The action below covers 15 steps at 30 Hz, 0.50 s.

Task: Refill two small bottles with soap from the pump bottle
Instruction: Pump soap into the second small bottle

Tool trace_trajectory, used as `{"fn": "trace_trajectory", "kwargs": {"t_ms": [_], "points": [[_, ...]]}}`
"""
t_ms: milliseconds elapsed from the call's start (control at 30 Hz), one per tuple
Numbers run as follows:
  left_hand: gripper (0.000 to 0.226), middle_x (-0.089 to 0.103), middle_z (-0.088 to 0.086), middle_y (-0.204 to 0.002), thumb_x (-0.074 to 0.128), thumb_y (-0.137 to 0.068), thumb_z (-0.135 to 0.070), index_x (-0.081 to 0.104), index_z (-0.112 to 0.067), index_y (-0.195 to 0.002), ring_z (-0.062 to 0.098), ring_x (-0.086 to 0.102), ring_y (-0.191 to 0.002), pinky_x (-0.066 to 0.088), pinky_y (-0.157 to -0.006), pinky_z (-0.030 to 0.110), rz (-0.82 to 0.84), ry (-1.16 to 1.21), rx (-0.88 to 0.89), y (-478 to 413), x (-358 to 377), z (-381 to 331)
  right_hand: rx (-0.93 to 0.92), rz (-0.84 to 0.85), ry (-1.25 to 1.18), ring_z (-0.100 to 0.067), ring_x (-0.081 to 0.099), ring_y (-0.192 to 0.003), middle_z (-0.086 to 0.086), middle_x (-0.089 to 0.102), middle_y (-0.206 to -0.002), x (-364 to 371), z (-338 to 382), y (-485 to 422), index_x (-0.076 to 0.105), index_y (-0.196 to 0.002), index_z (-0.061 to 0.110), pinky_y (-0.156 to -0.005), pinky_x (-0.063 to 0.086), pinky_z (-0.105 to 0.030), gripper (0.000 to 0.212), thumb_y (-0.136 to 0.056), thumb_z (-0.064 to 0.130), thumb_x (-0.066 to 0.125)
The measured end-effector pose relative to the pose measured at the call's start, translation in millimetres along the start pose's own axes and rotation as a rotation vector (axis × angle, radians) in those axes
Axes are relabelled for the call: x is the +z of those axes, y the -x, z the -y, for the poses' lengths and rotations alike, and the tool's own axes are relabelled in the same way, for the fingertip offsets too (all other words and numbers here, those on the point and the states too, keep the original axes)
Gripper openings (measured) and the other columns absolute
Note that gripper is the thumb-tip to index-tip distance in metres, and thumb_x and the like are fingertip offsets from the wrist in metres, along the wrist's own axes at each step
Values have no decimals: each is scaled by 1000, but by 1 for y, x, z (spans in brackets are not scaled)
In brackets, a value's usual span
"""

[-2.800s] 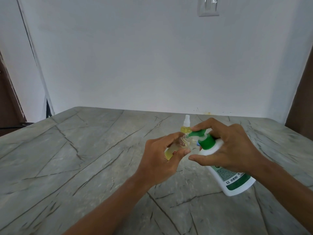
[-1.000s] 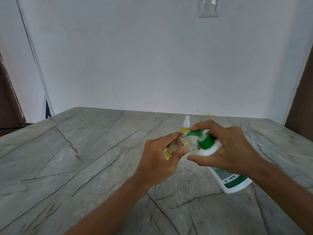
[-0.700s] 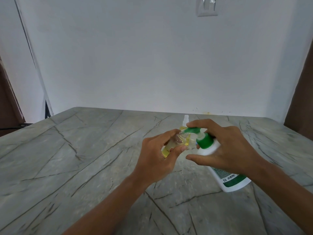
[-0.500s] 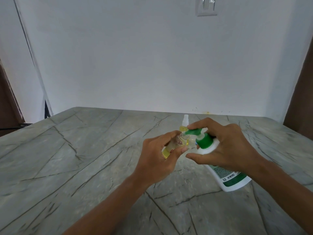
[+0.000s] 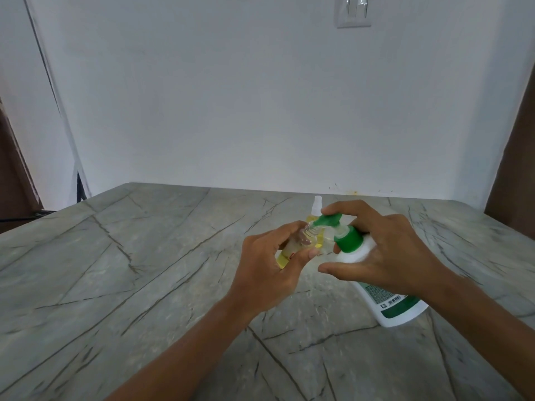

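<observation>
My left hand [image 5: 269, 270] grips a small clear bottle [image 5: 289, 247] with yellow liquid, tilted, its open threaded neck up against the green spout. My right hand [image 5: 385, 253] is wrapped round the neck of the white pump bottle [image 5: 390, 302], which is tilted over the table, and its index finger lies on top of the green pump head [image 5: 330, 219]. A second small bottle [image 5: 315, 215] with yellow liquid and a white spray cap stands upright on the table just behind the hands, partly hidden by them.
The work goes on over a grey marble-patterned table [image 5: 144, 270] that runs to a white wall. A light switch [image 5: 353, 10] is high on the wall. Dark door frames edge the view left and right.
The green pump head has risen since half a second ago, with my index finger still on it. Both hands and bottles stay in nearly the same place.
</observation>
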<state>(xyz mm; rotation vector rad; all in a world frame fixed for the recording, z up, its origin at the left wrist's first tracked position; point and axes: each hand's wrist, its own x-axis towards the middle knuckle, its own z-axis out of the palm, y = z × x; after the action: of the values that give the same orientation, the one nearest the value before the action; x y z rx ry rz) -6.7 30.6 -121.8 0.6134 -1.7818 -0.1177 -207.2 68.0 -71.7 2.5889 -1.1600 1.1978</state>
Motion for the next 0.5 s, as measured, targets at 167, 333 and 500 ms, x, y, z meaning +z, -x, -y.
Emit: {"fn": "trace_trajectory", "kwargs": {"t_ms": [167, 333, 500], "points": [[45, 75, -7, -98, 67, -85, -40, 70, -8, -116, 6, 69, -83, 59, -69, 24, 3, -21, 10, 0, 0, 1, 8, -52, -59, 6, 67, -72, 32, 67, -78, 1, -1, 1, 47, -115, 51, -63, 49, -5, 64, -61, 57, 81], [45, 75, -5, -100, 69, -85, -39, 70, -6, -116, 3, 69, -86, 59, -72, 22, 24, -23, 29, 1, 1, 2, -21, -89, -61, 5, 67, -71, 25, 67, -76, 0, -2, 1, 51, -111, 45, -60, 50, -5, 59, -61, 52, 82], [45, 76, -5, -98, 69, -85, -39, 70, -7, -117, 6, 70, -82, 59, -69, 28, 25, -19, 7, 2, 1, 4, 6, -47, -68, 6, 66, -67, 23, 68, -76, 1, -3, 0, 49, -109, 45, -59, 48, -5, 56, -63, 54, 79]]}}
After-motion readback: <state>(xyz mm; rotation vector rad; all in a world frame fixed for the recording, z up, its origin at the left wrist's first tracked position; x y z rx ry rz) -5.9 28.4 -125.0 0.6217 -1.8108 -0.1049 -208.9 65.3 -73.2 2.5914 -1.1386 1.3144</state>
